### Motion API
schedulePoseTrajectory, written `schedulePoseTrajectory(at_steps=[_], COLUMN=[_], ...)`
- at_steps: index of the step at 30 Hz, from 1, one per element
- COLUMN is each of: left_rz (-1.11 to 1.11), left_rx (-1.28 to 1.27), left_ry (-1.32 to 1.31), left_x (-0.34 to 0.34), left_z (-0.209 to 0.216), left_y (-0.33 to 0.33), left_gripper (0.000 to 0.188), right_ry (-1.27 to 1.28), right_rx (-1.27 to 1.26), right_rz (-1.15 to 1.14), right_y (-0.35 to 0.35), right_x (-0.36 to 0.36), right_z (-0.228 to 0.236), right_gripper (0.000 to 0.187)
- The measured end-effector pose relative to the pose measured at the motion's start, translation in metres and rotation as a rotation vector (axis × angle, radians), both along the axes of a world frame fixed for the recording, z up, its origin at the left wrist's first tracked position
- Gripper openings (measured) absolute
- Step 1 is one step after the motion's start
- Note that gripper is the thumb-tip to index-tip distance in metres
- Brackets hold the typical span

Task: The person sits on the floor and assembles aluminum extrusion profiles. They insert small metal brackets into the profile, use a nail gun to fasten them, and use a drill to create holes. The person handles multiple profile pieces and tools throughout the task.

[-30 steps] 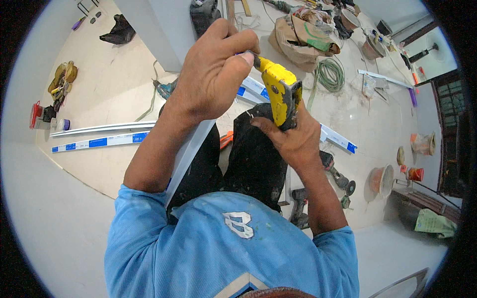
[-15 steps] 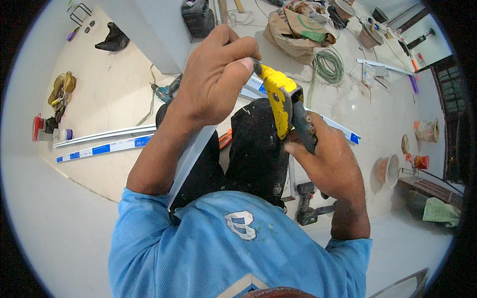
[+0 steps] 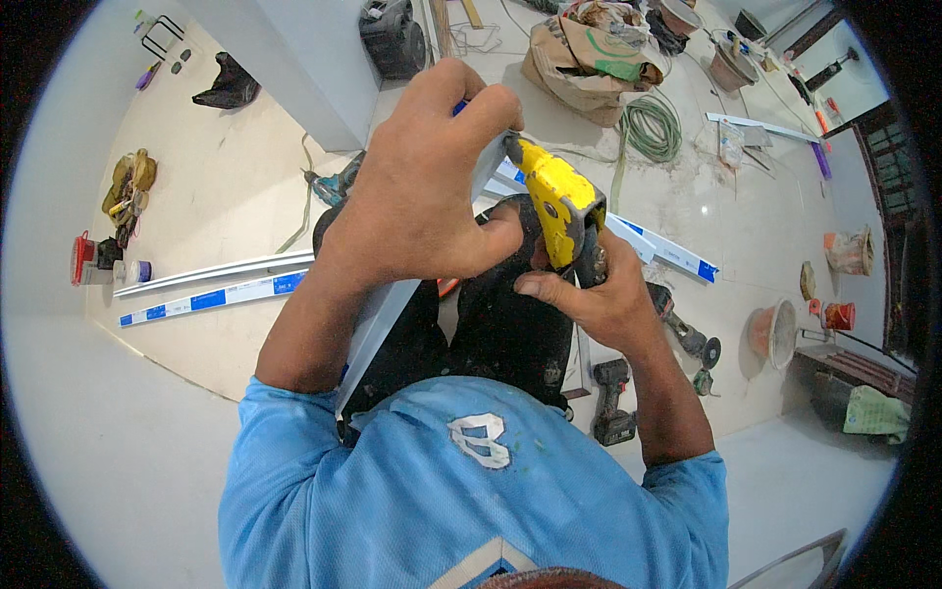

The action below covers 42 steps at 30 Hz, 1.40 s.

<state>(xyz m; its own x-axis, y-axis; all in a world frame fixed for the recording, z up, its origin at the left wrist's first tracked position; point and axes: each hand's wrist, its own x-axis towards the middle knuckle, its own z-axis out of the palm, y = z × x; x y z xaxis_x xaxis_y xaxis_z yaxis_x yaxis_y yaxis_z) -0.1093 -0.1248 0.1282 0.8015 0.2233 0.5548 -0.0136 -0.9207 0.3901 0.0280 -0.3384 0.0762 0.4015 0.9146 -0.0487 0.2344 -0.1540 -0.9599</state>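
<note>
My left hand point(image 3: 422, 187) is wrapped round a long white metal profile point(image 3: 371, 339), its thumb standing off to the side. The profile slants down past my forearm to my lap; my hand hides its middle. In my right hand point(image 3: 613, 299) is a yellow plier-like hand tool point(image 3: 561, 201) with worn paint and dark handles. The tool's narrow nose meets the upper end of the profile, just beside my left fingers. Whether the jaws bite the metal I cannot tell.
Blue-and-white profiles point(image 3: 211, 296) lie across the floor. At my right are a cordless drill point(image 3: 612, 401) and an angle grinder point(image 3: 687, 334); a teal drill point(image 3: 337, 182) lies left, near a pillar point(image 3: 294, 69). Farther off are a coiled hose point(image 3: 651, 130), a paper sack point(image 3: 579, 64) and buckets point(image 3: 773, 334).
My left hand has opened its thumb away and shifted slightly right and down along the profile. My right hand has moved a little left with the tool, uncovering the grinder.
</note>
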Motion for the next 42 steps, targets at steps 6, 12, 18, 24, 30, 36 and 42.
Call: schedulePoseTrajectory(at_steps=[6,12,18,24,30,36,42], left_rz=[0.025,0.041,-0.078,-0.46,-0.74,-0.761,-0.628], left_rx=[-0.005,-0.095,-0.294,-0.937,-1.351,-1.552,-1.488], left_ry=[-0.014,0.02,0.104,0.071,0.065,0.183,0.294], left_x=[0.006,0.015,0.014,0.024,0.041,0.052,0.054], left_z=[-0.005,-0.02,-0.02,-0.051,-0.068,-0.092,-0.098], left_y=[0.0,0.006,0.029,0.062,0.081,0.09,0.094], left_gripper=[0.048,0.042,0.027,0.027,0.045,0.059,0.074], right_ry=[-0.082,-0.192,-0.014,-0.384,-0.476,-0.461,-0.552], right_rx=[0.1,0.217,0.016,-0.283,-0.708,-0.922,-0.887], right_rz=[-0.095,-0.205,-0.606,-0.636,-0.456,-0.422,-0.453], right_y=[0.016,0.023,-0.036,-0.087,-0.126,-0.138,-0.149], right_x=[-0.006,-0.006,0.026,0.054,-0.009,-0.067,-0.093], right_z=[-0.025,-0.029,-0.035,-0.205,-0.358,-0.435,-0.464], right_gripper=[0.05,0.042,0.036,0.039,0.042,0.042,0.048])
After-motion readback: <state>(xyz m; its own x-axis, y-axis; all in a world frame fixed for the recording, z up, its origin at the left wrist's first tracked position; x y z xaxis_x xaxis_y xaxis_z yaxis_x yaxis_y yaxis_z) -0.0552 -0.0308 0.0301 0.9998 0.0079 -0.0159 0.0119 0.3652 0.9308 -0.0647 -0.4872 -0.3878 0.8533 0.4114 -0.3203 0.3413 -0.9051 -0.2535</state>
